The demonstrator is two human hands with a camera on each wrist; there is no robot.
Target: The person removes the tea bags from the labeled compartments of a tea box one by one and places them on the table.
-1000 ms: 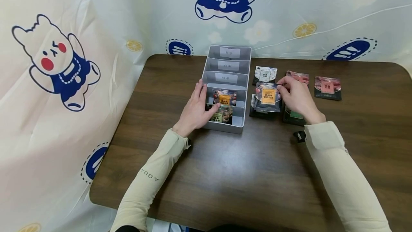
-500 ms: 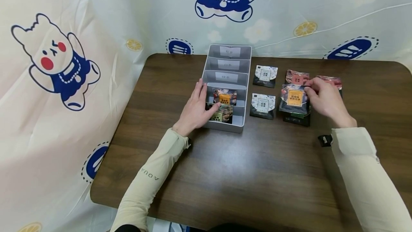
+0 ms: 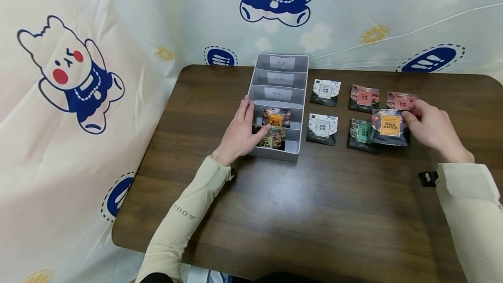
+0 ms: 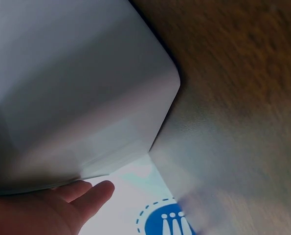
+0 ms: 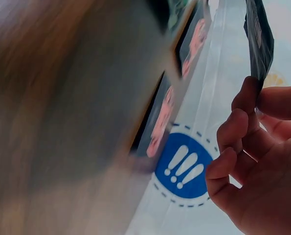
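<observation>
My right hand (image 3: 434, 128) pinches a tea sachet (image 3: 390, 126) with an orange label by its right edge, held above the table at the right. In the right wrist view, thumb and forefinger hold the dark sachet (image 5: 258, 44) edge-on. My left hand (image 3: 239, 136) rests along the left side of a grey divided box (image 3: 275, 155), its fingers straight and its thumb over the rim. Two sachets stand in the box's near compartments: one with an orange label (image 3: 276, 119) and one with a green label (image 3: 268, 142). The left wrist view shows the box wall (image 4: 86, 98) beside the fingers.
Right of the box lie two white-patterned sachets (image 3: 325, 92), two red ones (image 3: 363, 98) and a green-labelled one (image 3: 358, 134); the held sachet partly covers the green one. Paper labels (image 3: 278, 94) mark the far compartments. A printed curtain (image 3: 196, 21) hangs behind the brown table (image 3: 275, 213).
My right hand has carried the orange-labelled sachet rightward, from beside the box past the green-labelled sachet. The sachets it covered before now show. My left hand stays at the box.
</observation>
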